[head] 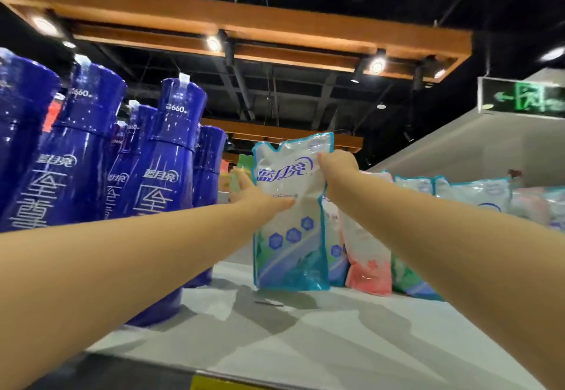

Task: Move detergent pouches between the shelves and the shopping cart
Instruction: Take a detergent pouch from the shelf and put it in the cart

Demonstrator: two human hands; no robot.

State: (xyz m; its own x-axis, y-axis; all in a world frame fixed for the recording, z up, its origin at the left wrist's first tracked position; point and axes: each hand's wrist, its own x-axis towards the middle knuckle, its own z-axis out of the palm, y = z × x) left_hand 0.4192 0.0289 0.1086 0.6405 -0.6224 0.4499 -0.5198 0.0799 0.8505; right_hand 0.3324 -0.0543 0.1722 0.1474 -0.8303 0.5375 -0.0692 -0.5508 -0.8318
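While the left hand (257, 196) and right hand (336, 164) grip it, a pouch (290, 238) stands upright on the shelf (321, 343).
Left fingers clasp its left edge, right fingers pinch its upper right edge; more pouches (368, 255) stand just right, blue packs (166, 163) left.
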